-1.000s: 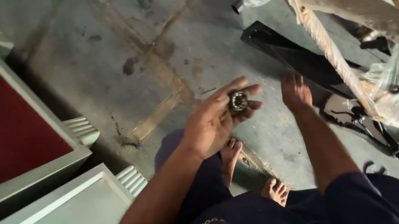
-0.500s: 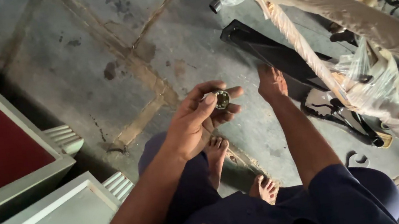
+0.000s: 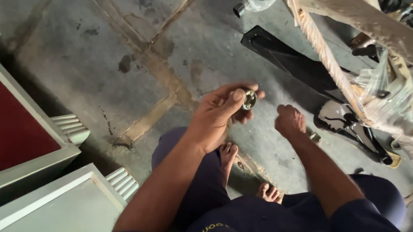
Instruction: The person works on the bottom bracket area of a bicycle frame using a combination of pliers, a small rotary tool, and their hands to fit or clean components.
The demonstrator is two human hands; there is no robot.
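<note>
1. Pinched at left hand fingertips: small round metal fitting, above concrete floor.
2. Right hand loosely curled, apparently empty.
3. Risk: light grip slipping, fitting rolling toward black frame.

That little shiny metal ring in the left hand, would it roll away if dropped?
Probably: the metal ring looks round and smooth, so it may roll on the concrete floor. It seems rigid and slick, pinched by the left hand.

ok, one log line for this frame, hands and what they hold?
left hand: pinches small metal ring part | right hand: empty, fingers curled, above concrete floor | black bar: on floor ahead
</note>
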